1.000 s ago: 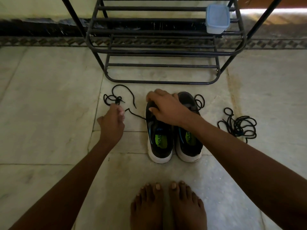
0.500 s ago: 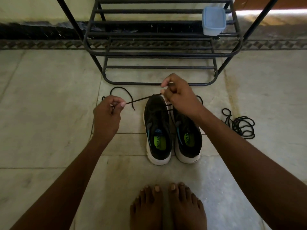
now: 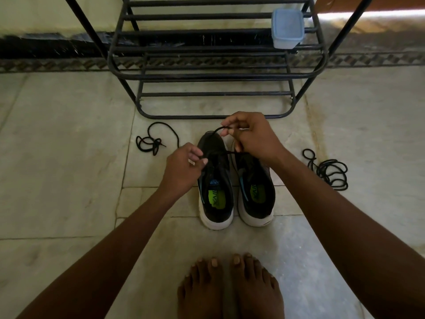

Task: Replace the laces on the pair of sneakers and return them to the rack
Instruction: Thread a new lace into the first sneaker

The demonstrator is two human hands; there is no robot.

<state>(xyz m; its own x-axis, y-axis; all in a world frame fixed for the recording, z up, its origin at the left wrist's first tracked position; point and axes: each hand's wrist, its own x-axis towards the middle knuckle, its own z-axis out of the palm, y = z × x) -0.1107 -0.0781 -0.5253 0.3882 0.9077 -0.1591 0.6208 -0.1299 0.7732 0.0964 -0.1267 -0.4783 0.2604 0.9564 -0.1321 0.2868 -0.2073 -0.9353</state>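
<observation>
Dim indoor light; bright glare strip top right; wide-angle bending at edges; soft focus.

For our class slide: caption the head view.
Both hands, left and right, pinch a black lace over two sneakers before a rack.

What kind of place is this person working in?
Probably a home entryway: a black metal shoe rack stands against the wall on a pale stone tile floor, with sneakers set before it.
</observation>
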